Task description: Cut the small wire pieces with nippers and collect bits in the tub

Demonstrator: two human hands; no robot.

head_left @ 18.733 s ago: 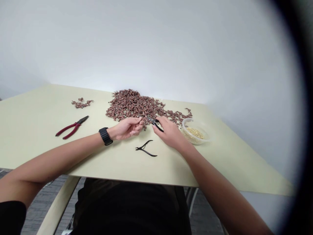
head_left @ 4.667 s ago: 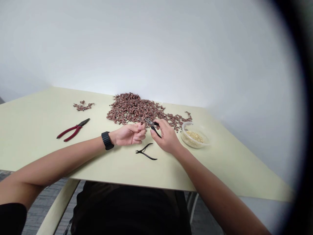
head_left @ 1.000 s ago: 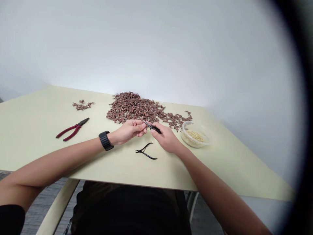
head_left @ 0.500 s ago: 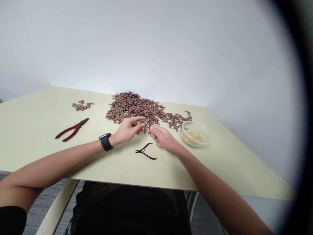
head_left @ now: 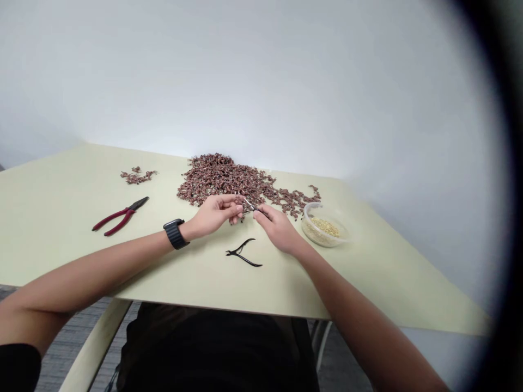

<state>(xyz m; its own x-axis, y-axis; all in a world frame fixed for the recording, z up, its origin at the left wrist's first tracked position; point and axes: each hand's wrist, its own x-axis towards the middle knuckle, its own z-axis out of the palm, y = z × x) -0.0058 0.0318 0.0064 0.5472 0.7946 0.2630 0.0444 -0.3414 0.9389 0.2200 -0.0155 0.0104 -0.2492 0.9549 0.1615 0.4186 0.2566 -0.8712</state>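
My left hand (head_left: 214, 214), with a black watch on its wrist, is closed in a pinch on a tiny piece I cannot make out, just in front of the big heap of small reddish-brown pieces (head_left: 229, 179). My right hand (head_left: 277, 228) is wrapped round small black-handled pliers (head_left: 252, 206). The pliers' thin metal tip points left and meets the left fingertips. Both hands hover low over the pale yellow table (head_left: 61, 218).
Black nippers (head_left: 244, 253) lie on the table just below the hands. Red-handled pliers (head_left: 118, 214) lie to the left. A clear round tub of small golden bits (head_left: 324, 224) stands to the right. A small cluster of reddish pieces (head_left: 137, 175) sits at the far left.
Over the last second the right hand turned slightly, and the pliers' tip stayed at the left fingertips. The left hand shifted a little. Everything else on the table is unmoved.
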